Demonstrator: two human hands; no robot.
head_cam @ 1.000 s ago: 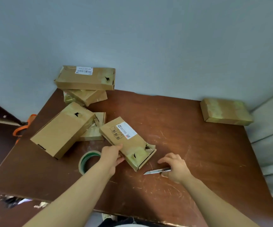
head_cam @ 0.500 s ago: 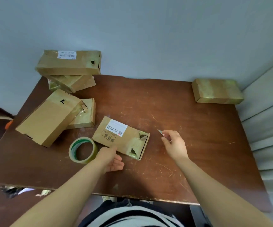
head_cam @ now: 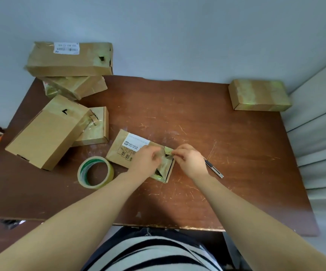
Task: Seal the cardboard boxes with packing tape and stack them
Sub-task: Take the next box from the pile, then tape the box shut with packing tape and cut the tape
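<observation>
- The labelled box is lying flat on the table, towards the person's edge, and every place below is being given from it.
- The left hand is curling its fingers over the box's right end and pinching a crumpled tape strip. The right hand is pinching the same strip from the opposite side, thumb and forefinger closed, the other fingers tucked in.
- The tape roll is lying just left of the box. The cutter is lying just right of it, partly under the right wrist.
- A tilted box is leaning on a small box to the left, two stacked boxes are sitting behind-left, and one taped box is resting well apart, behind-right.
- Likely trouble:
  - The strip is already wrinkling, so it may be sticking to itself or to fingertips.
  - Dark gaps are showing at that end, so smoothing over creases risks leaving them unsealed.
  - Nothing is pinning the box, so pulling could be lifting it.
  - The wrist could be knocking the cutter. I cannot tell whether its blade is out.
</observation>
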